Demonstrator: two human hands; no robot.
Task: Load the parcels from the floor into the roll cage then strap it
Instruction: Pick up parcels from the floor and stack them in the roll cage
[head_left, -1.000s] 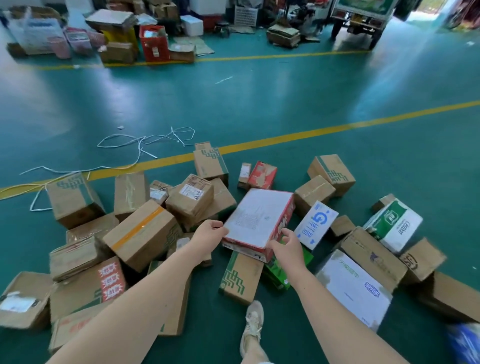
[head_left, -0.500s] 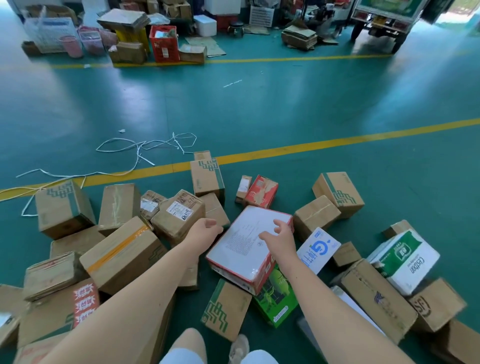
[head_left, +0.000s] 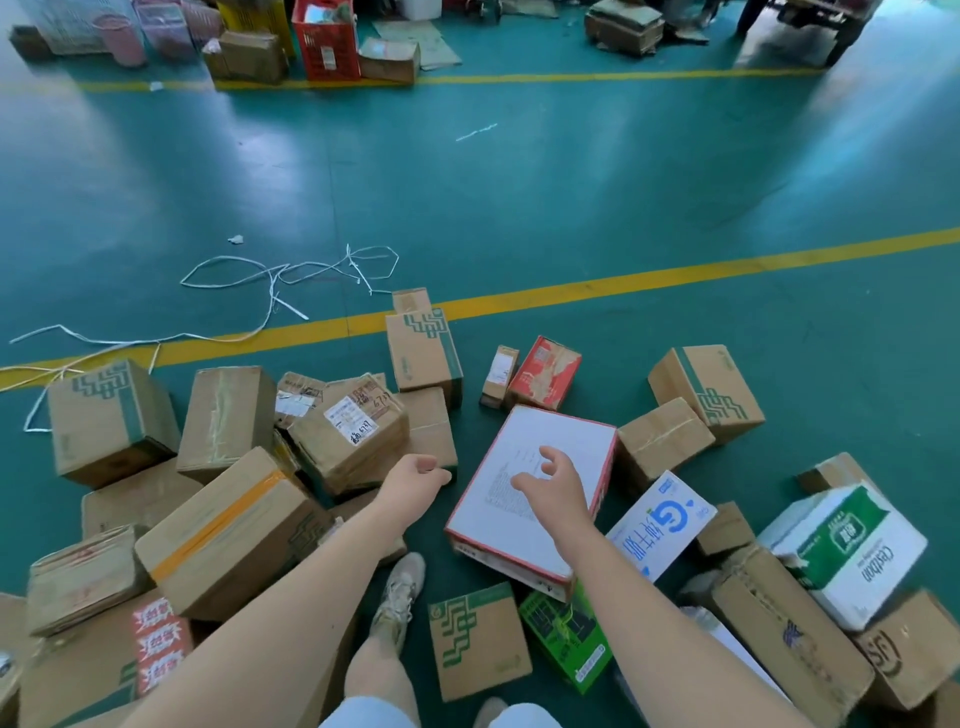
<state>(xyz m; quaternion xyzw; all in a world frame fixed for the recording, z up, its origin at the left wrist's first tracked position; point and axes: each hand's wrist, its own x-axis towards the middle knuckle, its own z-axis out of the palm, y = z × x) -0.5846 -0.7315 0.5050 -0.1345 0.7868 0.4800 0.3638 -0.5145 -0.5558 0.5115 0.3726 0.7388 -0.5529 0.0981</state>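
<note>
Several cardboard parcels lie scattered on the green floor. A flat white parcel with red edges (head_left: 540, 483) rests tilted on a green box (head_left: 566, 639) in the middle of the pile. My right hand (head_left: 553, 486) hovers just above its white top, fingers spread and loosely bent, holding nothing. My left hand (head_left: 418, 478) hangs beside the parcel's left edge with fingers loosely curled, near a labelled brown box (head_left: 353, 431). No roll cage is in view.
White strapping bands (head_left: 270, 291) lie loose on the floor by a yellow line (head_left: 675, 275). My shoe (head_left: 400, 597) stands among the parcels. Crates, baskets and more boxes (head_left: 322, 47) line the far side. Open green floor lies between.
Both hands held the white parcel's near edge a second ago. They have since let go; the parcel now lies lower on the pile and both hands are off it.
</note>
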